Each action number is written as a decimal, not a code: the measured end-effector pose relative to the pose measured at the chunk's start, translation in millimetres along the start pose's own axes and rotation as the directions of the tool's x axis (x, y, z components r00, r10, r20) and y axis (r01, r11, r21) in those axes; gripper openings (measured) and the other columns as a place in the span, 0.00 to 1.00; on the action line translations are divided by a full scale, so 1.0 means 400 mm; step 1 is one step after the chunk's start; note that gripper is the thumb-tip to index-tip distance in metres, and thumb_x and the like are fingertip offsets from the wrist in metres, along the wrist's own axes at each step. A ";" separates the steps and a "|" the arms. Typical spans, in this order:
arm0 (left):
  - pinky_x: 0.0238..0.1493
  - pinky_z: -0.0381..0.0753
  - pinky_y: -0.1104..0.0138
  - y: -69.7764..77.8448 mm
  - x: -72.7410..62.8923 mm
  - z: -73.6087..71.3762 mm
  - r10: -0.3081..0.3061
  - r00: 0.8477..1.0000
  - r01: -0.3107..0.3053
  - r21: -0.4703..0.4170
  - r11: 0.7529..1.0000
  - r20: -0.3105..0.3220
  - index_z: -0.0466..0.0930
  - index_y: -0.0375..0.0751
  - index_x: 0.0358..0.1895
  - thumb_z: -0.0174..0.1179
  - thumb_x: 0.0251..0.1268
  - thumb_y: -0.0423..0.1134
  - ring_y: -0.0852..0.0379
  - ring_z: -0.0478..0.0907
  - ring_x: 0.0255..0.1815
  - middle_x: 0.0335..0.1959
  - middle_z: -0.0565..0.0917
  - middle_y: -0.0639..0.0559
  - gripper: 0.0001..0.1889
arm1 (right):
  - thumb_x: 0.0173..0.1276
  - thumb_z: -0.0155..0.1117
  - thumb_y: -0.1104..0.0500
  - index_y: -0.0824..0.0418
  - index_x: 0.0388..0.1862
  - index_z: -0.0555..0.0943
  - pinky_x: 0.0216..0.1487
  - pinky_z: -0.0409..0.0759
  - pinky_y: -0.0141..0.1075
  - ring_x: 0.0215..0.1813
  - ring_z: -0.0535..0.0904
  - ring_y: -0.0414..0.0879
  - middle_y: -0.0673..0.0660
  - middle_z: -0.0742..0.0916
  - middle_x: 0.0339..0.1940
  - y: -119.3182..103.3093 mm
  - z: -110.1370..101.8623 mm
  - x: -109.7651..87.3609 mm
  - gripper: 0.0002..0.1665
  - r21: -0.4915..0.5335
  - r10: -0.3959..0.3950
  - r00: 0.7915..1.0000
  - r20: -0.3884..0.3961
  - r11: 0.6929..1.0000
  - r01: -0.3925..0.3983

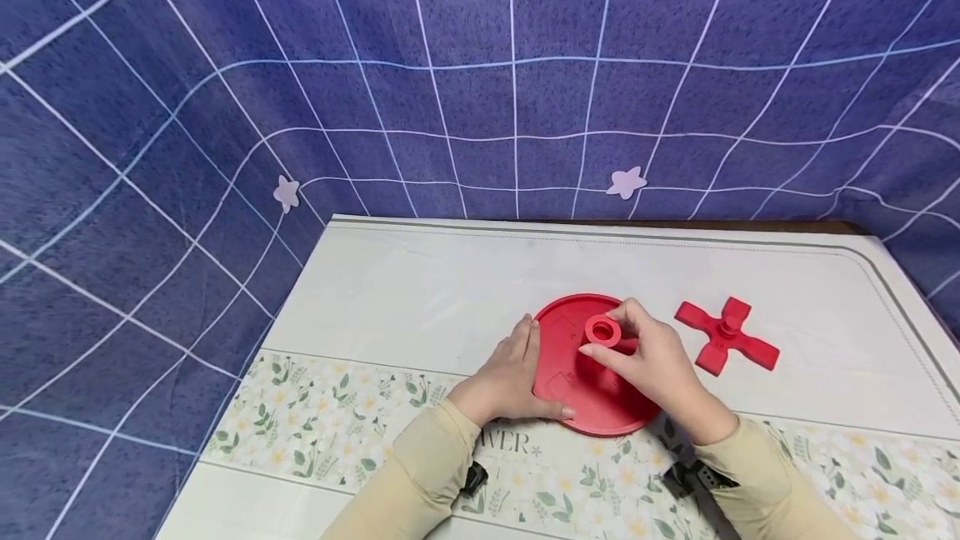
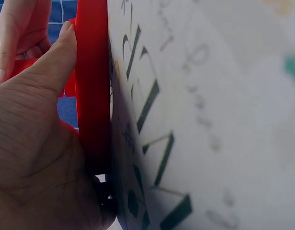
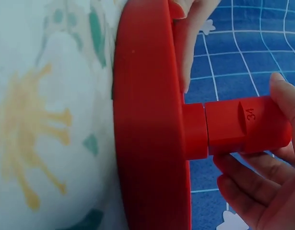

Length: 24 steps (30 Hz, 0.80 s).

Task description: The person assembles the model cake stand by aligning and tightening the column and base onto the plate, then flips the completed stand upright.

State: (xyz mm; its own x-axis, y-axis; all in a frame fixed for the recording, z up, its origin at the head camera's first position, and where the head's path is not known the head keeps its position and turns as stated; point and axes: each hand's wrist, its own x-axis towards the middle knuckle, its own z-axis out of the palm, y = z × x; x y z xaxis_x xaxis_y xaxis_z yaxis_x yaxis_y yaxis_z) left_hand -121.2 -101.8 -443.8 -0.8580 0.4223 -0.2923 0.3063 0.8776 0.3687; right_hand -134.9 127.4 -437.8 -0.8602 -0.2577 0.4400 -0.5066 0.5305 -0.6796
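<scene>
A round red tray-like base [image 1: 577, 373] with a raised rim lies flat on the table. My left hand [image 1: 510, 373] rests along its left rim, fingers straight and thumb stretched along the front edge. In the left wrist view that thumb [image 2: 61, 52] lies at the disc's rim. My right hand [image 1: 652, 357] pinches a red hollow cylinder [image 1: 603, 330] between thumb and fingers. Seen from the right wrist, the cylinder [image 3: 248, 125], marked 34, stands upright over a short red post [image 3: 194, 131] on the base, a thin seam between them.
A red four-armed cross piece [image 1: 727, 335] with a round hub lies on the table right of the base. The white table cover [image 1: 420, 290] has a flowered band [image 1: 322, 415] across the front. Blue gridded cloth [image 1: 465, 98] hangs behind and at the left.
</scene>
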 end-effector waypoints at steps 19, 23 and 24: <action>0.74 0.52 0.55 -0.002 -0.004 0.004 -0.007 1.000 0.007 -0.020 1.000 -0.011 0.34 0.34 0.78 0.63 0.47 0.74 0.44 0.39 0.79 0.80 0.34 0.42 0.68 | 0.63 0.71 0.57 0.58 0.65 0.73 0.53 0.80 0.51 0.56 0.79 0.50 0.55 0.81 0.57 -0.010 -0.036 0.008 0.32 0.010 -0.061 0.988 0.140 0.998 0.061; 0.74 0.53 0.55 0.004 -0.005 0.001 -0.006 1.000 0.006 -0.025 1.000 -0.013 0.34 0.34 0.78 0.64 0.47 0.73 0.43 0.40 0.78 0.80 0.34 0.42 0.68 | 0.65 0.68 0.61 0.56 0.70 0.69 0.57 0.78 0.48 0.61 0.76 0.48 0.55 0.77 0.64 -0.010 -0.035 0.014 0.35 0.092 -0.075 0.972 0.223 0.994 0.056; 0.74 0.53 0.55 0.004 -0.005 0.001 -0.006 1.000 0.006 -0.023 1.000 -0.013 0.34 0.34 0.78 0.64 0.47 0.73 0.43 0.40 0.78 0.80 0.34 0.42 0.68 | 0.65 0.67 0.62 0.56 0.71 0.68 0.58 0.78 0.46 0.61 0.75 0.48 0.54 0.77 0.65 -0.009 -0.035 0.015 0.35 0.110 -0.078 0.968 0.238 0.992 0.053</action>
State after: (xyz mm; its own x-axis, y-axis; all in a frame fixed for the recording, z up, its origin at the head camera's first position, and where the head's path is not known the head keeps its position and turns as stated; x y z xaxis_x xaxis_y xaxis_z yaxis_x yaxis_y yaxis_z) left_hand -118.9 -101.1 -442.9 -0.8651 0.4142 -0.2831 0.2921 0.8746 0.3871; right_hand -137.6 135.2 -424.6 -0.8069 -0.4835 0.3393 -0.5549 0.4237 -0.7160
